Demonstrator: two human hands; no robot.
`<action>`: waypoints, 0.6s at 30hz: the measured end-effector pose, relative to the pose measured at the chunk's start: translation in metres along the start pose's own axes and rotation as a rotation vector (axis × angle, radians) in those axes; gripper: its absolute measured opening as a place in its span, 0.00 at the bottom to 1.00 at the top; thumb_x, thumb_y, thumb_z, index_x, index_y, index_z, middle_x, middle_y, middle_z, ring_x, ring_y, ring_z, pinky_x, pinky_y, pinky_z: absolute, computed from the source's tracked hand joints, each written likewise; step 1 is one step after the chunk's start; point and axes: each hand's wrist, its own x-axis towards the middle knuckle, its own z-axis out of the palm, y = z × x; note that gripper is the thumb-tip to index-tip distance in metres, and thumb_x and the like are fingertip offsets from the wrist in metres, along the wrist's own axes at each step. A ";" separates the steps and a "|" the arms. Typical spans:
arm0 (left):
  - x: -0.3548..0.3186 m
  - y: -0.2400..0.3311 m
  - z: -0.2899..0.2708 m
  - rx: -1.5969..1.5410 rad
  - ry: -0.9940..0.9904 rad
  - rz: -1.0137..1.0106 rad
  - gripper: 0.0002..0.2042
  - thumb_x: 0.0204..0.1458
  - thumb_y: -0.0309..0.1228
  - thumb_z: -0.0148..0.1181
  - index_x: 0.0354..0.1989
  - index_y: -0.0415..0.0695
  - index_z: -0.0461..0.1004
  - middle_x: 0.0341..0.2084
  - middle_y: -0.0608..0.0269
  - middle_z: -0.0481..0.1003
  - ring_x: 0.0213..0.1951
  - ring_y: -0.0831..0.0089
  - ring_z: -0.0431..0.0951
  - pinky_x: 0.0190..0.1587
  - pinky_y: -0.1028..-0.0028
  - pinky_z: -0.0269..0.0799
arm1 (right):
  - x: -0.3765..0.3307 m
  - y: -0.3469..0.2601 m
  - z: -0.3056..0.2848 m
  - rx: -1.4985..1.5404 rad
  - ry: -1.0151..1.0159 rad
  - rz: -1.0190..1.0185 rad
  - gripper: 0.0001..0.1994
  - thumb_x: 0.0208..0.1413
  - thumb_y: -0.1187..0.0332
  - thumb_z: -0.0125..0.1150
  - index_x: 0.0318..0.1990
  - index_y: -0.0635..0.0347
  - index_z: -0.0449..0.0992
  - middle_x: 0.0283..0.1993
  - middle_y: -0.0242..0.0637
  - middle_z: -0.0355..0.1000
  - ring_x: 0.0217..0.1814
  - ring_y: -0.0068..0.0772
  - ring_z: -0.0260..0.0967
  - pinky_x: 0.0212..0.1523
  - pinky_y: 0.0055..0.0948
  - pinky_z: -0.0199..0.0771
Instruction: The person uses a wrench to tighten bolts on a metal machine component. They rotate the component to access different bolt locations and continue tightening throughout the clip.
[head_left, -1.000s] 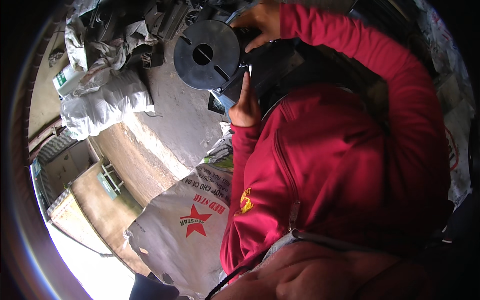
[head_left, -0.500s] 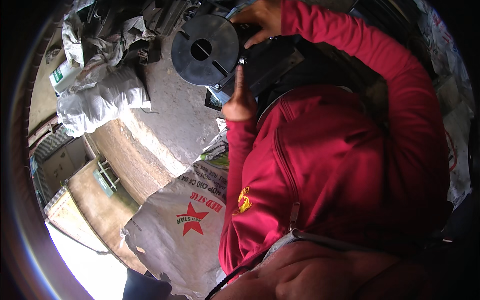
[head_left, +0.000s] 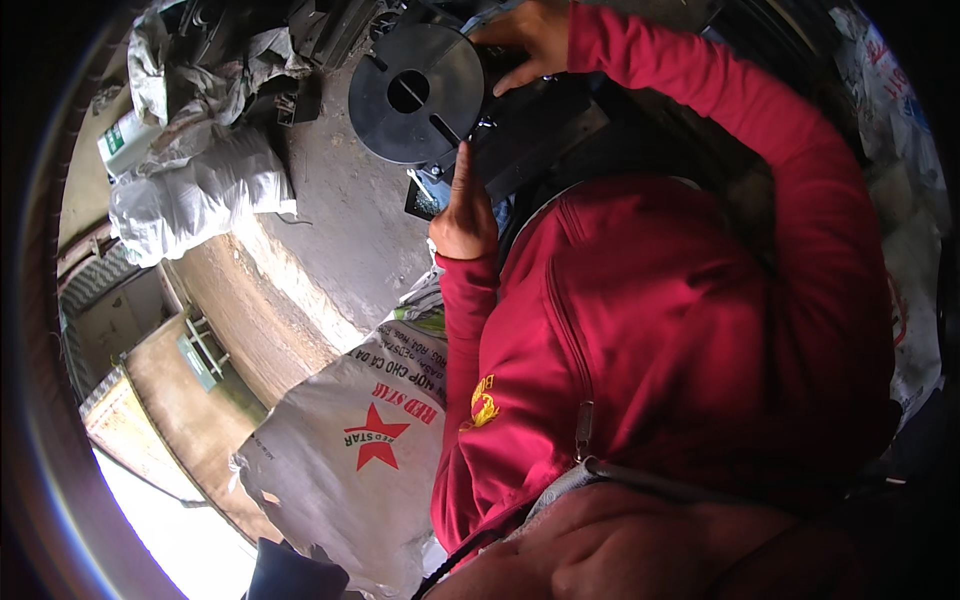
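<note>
A black round disc [head_left: 415, 95] with a centre hole and slots sits at the front of a dark machine body [head_left: 545, 135] on a concrete surface. My right hand [head_left: 525, 35], in a red sleeve, reaches over from the right and grips the disc's upper right rim. My left hand [head_left: 463, 215] is just below the disc. Its index finger points straight up and touches the machine beside the disc's lower right edge, while the other fingers are curled. My red hooded jacket [head_left: 650, 350] fills the middle of the view.
White filled sacks [head_left: 195, 185] and a green and white box [head_left: 120, 140] lie at the left. A grey sack with a red star [head_left: 350, 450] is below them. Dark metal parts [head_left: 300, 40] crowd the top. More sacks [head_left: 900, 120] stand at the right.
My left hand has come off the dark block by the disc and its index finger has straightened upward. My right hand has stayed on the disc's upper rim.
</note>
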 end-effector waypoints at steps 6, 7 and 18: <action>-0.004 0.002 0.012 0.201 -0.002 -0.010 0.24 0.53 0.26 0.57 0.61 0.54 0.69 0.11 0.54 0.71 0.10 0.62 0.68 0.16 0.64 0.63 | -0.002 -0.006 0.002 -0.027 0.049 -0.022 0.30 0.44 0.48 0.68 0.49 0.61 0.74 0.36 0.47 0.76 0.38 0.48 0.76 0.37 0.38 0.76; -0.005 0.001 0.008 0.119 0.011 0.005 0.24 0.53 0.26 0.56 0.61 0.54 0.69 0.11 0.54 0.70 0.09 0.62 0.68 0.16 0.63 0.63 | -0.002 -0.005 0.003 -0.073 0.024 -0.006 0.30 0.44 0.48 0.68 0.50 0.61 0.74 0.37 0.47 0.76 0.38 0.48 0.76 0.37 0.38 0.76; 0.002 0.001 -0.001 0.022 -0.082 -0.023 0.25 0.56 0.22 0.53 0.62 0.59 0.67 0.17 0.46 0.73 0.14 0.68 0.73 0.21 0.66 0.68 | -0.001 -0.001 0.002 -0.082 -0.008 0.073 0.32 0.43 0.45 0.67 0.50 0.60 0.74 0.37 0.48 0.76 0.38 0.50 0.76 0.38 0.39 0.76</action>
